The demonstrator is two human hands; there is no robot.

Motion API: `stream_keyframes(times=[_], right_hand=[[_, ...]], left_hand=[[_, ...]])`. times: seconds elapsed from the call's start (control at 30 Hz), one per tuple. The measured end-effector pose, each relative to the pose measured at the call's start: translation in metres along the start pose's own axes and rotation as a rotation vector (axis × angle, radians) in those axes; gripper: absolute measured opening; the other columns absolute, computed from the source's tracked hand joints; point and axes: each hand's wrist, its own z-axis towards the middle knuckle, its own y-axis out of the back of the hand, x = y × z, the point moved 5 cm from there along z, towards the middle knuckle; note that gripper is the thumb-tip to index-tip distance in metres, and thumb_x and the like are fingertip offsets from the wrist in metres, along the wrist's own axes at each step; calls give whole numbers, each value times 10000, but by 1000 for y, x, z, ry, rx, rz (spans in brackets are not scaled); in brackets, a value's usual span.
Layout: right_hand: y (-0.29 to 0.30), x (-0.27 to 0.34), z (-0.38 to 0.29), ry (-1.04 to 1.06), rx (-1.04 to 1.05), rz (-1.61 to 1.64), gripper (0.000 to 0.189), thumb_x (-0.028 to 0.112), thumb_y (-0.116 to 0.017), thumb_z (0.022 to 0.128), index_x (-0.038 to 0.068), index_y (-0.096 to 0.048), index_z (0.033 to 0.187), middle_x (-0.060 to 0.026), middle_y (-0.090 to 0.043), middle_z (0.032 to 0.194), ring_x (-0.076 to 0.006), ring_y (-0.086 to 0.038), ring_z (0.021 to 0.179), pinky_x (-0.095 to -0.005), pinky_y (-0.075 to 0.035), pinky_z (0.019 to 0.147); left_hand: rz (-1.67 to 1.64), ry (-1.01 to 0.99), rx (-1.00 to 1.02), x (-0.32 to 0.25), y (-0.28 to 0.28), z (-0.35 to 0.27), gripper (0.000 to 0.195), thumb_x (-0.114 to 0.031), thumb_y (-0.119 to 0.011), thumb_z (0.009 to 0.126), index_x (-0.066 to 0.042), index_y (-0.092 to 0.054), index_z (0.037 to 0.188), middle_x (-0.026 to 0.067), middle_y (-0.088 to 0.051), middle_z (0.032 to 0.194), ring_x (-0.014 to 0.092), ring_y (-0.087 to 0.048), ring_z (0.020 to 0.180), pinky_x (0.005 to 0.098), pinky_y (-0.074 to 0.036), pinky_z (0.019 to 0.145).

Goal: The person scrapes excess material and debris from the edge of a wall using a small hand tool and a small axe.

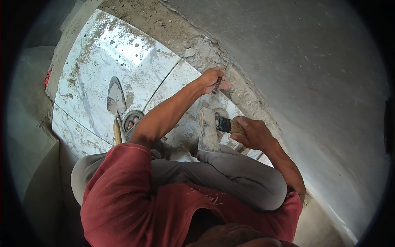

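My left hand holds a rusty metal rod, which looks like a chisel, over the broken mortar strip between the tiles and the wall. The rod's thin tip points up towards the wall. My right hand grips the short handle of a hammer with a large, pale, dusty head, above the tiles beside my knee. A pointed trowel with a wooden handle lies on the marble-patterned tiles to the left. Near it sits a dark rubbery container with small roundish things in it.
A grey plastered wall runs along the right. Loose rubble and soil line the tiles' edge. Cut tile pieces and a round object lie near the hammer. A red thing shows at the far left.
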Motion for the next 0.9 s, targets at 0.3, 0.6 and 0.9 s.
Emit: stream_keyframes(times=[0.3, 0.6, 0.9], right_hand=[[-10, 23, 11, 27, 167, -164, 594, 533, -583, 734, 29, -532, 1045, -139, -594, 820, -305, -617, 696, -391, -499, 567], [7, -17, 28, -223, 84, -413, 457, 473, -512, 819, 45, -526, 979, -176, -605, 761, -327, -624, 626, -421, -488, 507], [-3, -31, 26, -44, 235, -372, 440, 428, -630, 733, 67, -532, 967, -103, -564, 721, -249, -586, 630, -359, -468, 549]], left_hand=[[10, 9, 17, 3, -2, 3, 413, -107, -383, 911, -76, -287, 1312, 37, -506, 750, 185, -606, 648, 283, -562, 565], [-75, 39, 25, 2, -4, 7, 419, -70, -394, 892, -56, -284, 1295, 54, -499, 742, 189, -586, 636, 315, -566, 591], [-83, 60, -4, -4, -17, 11, 411, -31, -384, 863, -33, -307, 1266, 49, -484, 728, 186, -582, 634, 309, -567, 597]])
